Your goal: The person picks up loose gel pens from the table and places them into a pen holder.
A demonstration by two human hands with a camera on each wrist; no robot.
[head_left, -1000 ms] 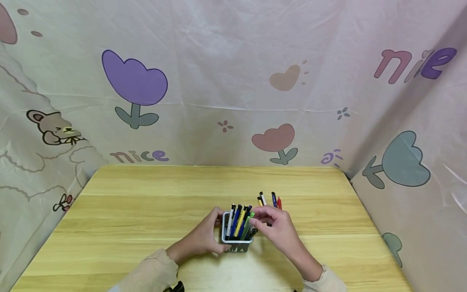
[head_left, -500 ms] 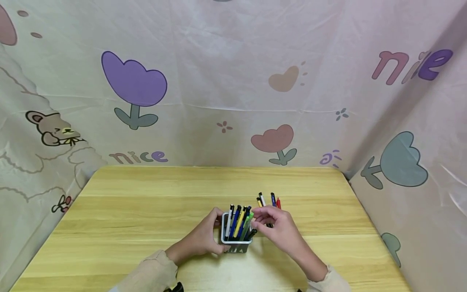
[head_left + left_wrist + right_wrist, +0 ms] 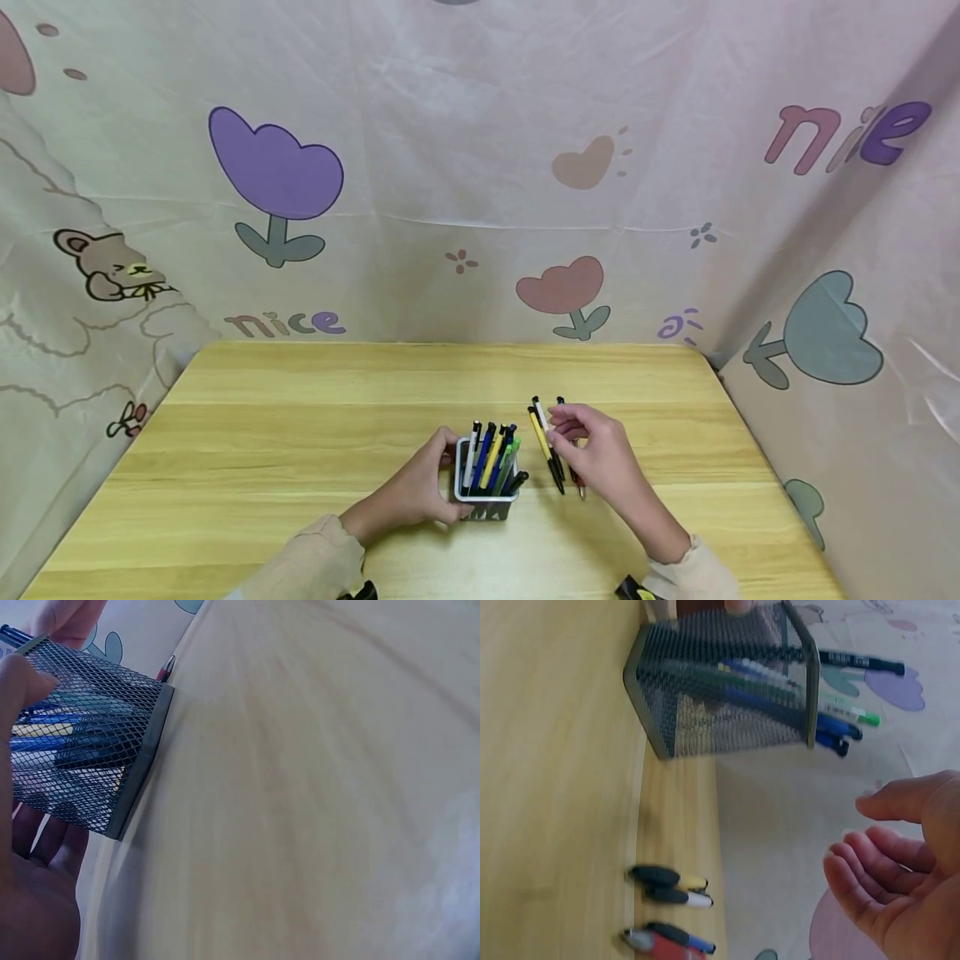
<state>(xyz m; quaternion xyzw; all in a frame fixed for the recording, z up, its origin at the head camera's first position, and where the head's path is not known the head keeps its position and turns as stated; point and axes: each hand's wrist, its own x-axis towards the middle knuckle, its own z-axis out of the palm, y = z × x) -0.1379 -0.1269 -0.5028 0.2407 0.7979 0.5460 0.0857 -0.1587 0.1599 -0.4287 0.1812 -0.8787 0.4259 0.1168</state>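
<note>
A mesh pen holder [image 3: 486, 510] stands upright on the table, with white, blue, yellow, green and black pens in it. My left hand [image 3: 411, 487] grips it from the left side, thumb at the front; in the left wrist view the fingers of this hand [image 3: 45, 900] lie round the mesh [image 3: 90, 735]. To the right, my right hand [image 3: 596, 446] hovers over loose pens with fingers bent and nothing between them. Beside it lie a yellow pen [image 3: 540, 437] and a white pen. A red pen [image 3: 667, 946] and a blue pen [image 3: 697, 943] lie together in the right wrist view.
The wooden table [image 3: 300, 417] extends to both sides of the holder. Behind it hangs a pale cloth [image 3: 420, 125] with printed flowers. A black object [image 3: 633, 588] shows at the lower edge by the right sleeve.
My right hand has moved right, away from the green pen in the holder to above the loose pens. The green pen stays in the holder. My left hand keeps its grip.
</note>
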